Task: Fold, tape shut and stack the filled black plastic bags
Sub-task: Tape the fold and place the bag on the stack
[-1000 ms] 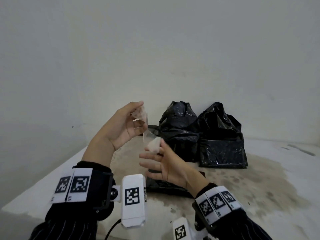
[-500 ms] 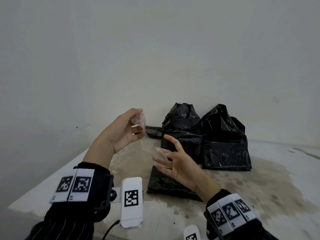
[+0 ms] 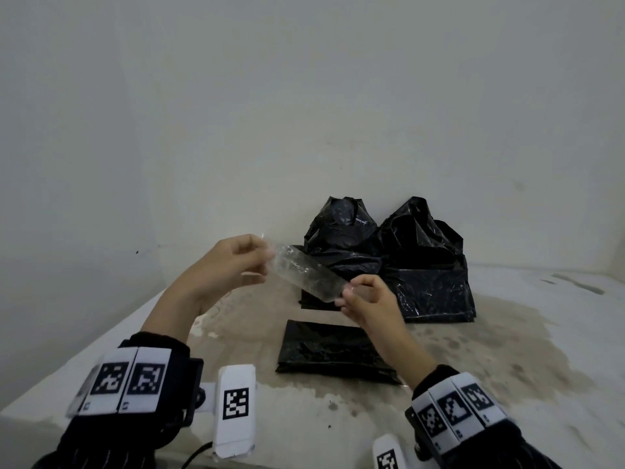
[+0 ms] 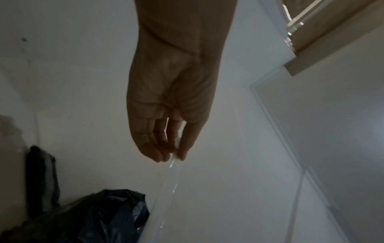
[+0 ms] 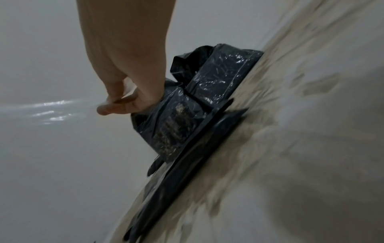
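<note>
The left hand (image 3: 233, 265) is raised above the surface, its thumb and fingertips (image 4: 182, 152) pinching one end of a clear tape strip (image 3: 309, 277). The right hand (image 3: 370, 301) sits lower, pinching the strip's other end between thumb and forefinger, so the tape stretches taut and slanted between the two hands. Directly below the right hand lies a flat folded black bag (image 3: 333, 353) on the stained white surface (image 3: 507, 384). Beyond both hands, against the wall, two filled black bags stand touching: the left bag (image 3: 341, 238) just behind the tape, the right bag (image 3: 433, 275) past the right hand.
</note>
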